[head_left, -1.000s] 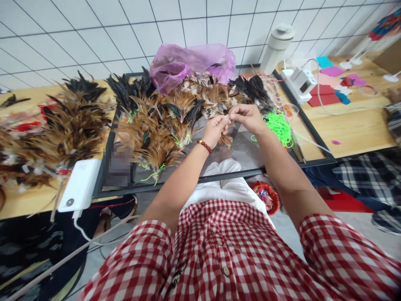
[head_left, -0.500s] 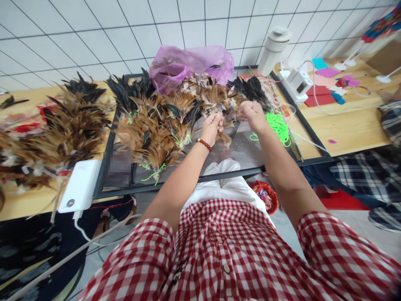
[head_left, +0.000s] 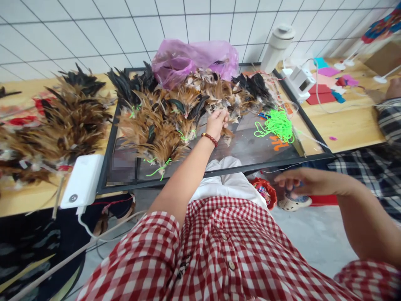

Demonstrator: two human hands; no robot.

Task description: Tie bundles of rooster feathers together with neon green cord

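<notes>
My left hand (head_left: 216, 122), with a beaded bracelet at its wrist, is closed in a pinch on feathers over the dark board (head_left: 238, 156). Its fingers mostly cover what they hold; a small brown feather tuft (head_left: 228, 134) shows just below them. Brown feather bundles (head_left: 163, 148) lie to its left, some bound with bright green cord. Off the board's front edge, to the right of my lap, hangs my right hand (head_left: 302, 180). Its fingers are loosely bent and apart, slightly blurred, with nothing seen in them. A green cord pile (head_left: 278, 126) lies on the board's right side.
Behind the feathers sits a pink plastic bag (head_left: 194, 58). A white bottle (head_left: 278, 48) and white charger (head_left: 299, 85) stand at the back right. A white power bank (head_left: 82, 180) rests at the left. Below the edge is a red basket (head_left: 265, 193). Another person's plaid sleeve (head_left: 390, 121) shows at right.
My right hand has left the spot beside my left hand and swung back and right, off the board, its fingers opening. My left hand keeps its pinch. The view shifted slightly.
</notes>
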